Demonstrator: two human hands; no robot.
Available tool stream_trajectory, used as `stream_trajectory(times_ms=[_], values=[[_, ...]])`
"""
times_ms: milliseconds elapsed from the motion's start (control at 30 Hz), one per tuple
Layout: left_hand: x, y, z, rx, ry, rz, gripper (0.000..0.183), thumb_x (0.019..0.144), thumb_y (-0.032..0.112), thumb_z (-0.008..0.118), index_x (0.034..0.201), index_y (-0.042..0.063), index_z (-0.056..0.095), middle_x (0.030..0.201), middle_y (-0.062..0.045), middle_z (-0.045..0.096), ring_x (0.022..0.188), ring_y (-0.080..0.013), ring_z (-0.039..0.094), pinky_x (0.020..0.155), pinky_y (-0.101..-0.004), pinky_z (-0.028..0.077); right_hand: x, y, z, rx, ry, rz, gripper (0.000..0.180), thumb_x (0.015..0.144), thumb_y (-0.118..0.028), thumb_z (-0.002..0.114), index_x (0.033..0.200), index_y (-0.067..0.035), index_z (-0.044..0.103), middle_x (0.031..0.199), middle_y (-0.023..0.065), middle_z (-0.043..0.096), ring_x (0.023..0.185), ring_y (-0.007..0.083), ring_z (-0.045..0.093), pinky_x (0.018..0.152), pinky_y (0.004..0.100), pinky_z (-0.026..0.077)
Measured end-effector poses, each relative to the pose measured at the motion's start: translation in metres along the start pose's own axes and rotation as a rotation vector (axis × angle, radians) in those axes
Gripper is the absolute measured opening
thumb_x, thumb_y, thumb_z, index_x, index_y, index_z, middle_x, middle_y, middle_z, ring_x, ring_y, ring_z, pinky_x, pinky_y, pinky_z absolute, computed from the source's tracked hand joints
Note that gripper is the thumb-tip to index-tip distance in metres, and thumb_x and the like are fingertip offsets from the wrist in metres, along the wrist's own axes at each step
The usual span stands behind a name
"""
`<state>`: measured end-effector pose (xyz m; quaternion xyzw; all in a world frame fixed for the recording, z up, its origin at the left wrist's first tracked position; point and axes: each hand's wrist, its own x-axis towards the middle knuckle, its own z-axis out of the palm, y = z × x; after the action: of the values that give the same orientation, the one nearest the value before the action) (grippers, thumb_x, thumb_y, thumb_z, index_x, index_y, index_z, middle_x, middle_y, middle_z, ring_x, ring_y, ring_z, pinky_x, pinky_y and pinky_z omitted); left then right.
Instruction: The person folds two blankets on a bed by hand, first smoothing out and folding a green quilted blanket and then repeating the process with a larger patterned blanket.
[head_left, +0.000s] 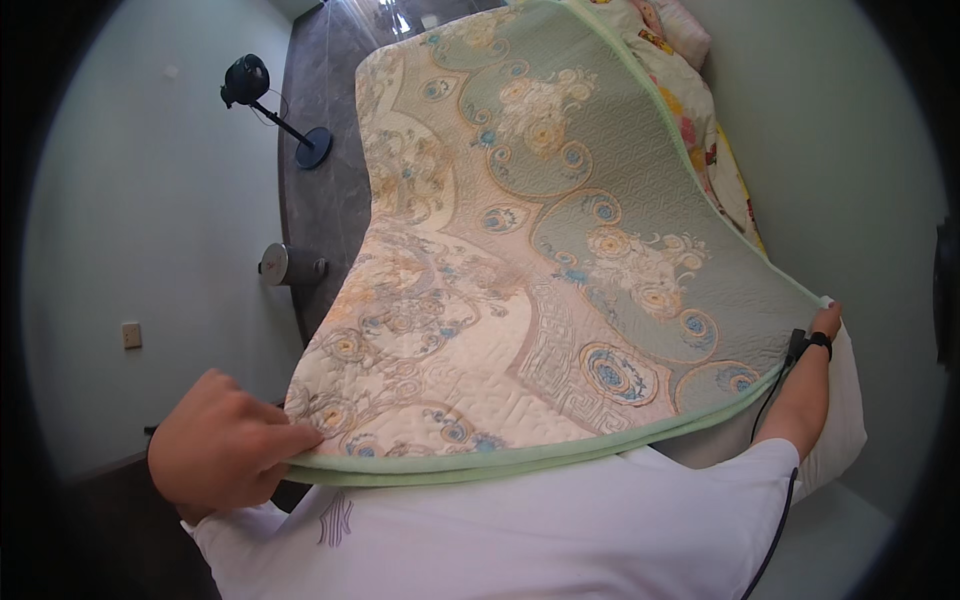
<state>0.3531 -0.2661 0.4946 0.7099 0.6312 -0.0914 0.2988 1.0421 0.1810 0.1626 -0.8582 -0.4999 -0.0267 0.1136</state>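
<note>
A large quilted bedspread (480, 247) with scrolls, flowers and a pale green border stretches out in front of me. It looks folded over, as two green edges lie one above the other near my chest. My left hand (232, 442) pinches its near left corner between thumb and fingers. Far out to the right, my right hand (826, 319) grips the other near corner, with a dark band on that wrist. The bedspread hangs taut between both hands, and its far end rests lower down. What lies directly under it is mostly hidden.
Along the right wall lies a colourful patterned quilt (694, 112), with a pink pillow (681, 34) at its far end. A white pillow or cushion (844, 412) is beside my right arm. On the dark floor stand a black pedestal fan (246, 79) and a metal bin (289, 264). A cable runs along my right arm.
</note>
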Motion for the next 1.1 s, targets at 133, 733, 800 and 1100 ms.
stream_trajectory(times_ms=[133,733,800,1100], values=[[0.011,-0.01,-0.006,-0.062,-0.075,0.097,0.018,0.06,0.004,0.057,0.075,0.01,0.065,0.053,-0.006,0.057,0.044,-0.0241,0.052,0.04,-0.0343,0.037,-0.018,0.0,-0.008,-0.039,-0.086,0.022,0.034,0.082,-0.009,0.045,0.115,-0.007,0.048,0.109,0.0201,0.055,0.103,0.0357,0.051,0.085,0.0418,0.041],[0.203,-0.079,0.144,-0.544,-0.035,0.163,0.02,0.073,0.015,0.057,0.084,0.001,0.064,0.063,-0.017,0.059,0.057,-0.0298,0.058,0.054,-0.0374,0.045,-0.538,-0.284,-0.096,0.478,-0.981,-1.033,0.046,0.07,-0.011,0.062,0.114,-0.007,0.05,0.089,0.0215,0.059,0.086,0.0386,0.055,0.073,0.0403,0.046],[0.192,-0.095,0.147,-0.792,-0.082,0.231,0.026,0.078,0.018,0.055,0.098,0.002,0.06,0.065,-0.012,0.061,0.054,-0.0192,0.058,0.053,-0.0336,0.045,-0.544,-0.282,-0.081,0.645,-0.742,-0.976,0.035,0.068,-0.002,0.054,0.103,-0.007,0.058,0.083,0.0202,0.06,0.081,0.0382,0.056,0.068,0.041,0.046],[0.137,-0.33,0.188,-0.866,0.115,0.06,0.023,0.082,0.015,0.047,0.096,0.0,0.058,0.071,-0.008,0.061,0.061,-0.013,0.056,0.058,-0.0274,0.045,-0.592,-0.191,-0.039,0.428,-0.574,-0.427,0.026,0.069,0.007,0.054,0.093,0.001,0.062,0.085,0.0171,0.064,0.082,0.0288,0.062,0.073,0.035,0.046]])
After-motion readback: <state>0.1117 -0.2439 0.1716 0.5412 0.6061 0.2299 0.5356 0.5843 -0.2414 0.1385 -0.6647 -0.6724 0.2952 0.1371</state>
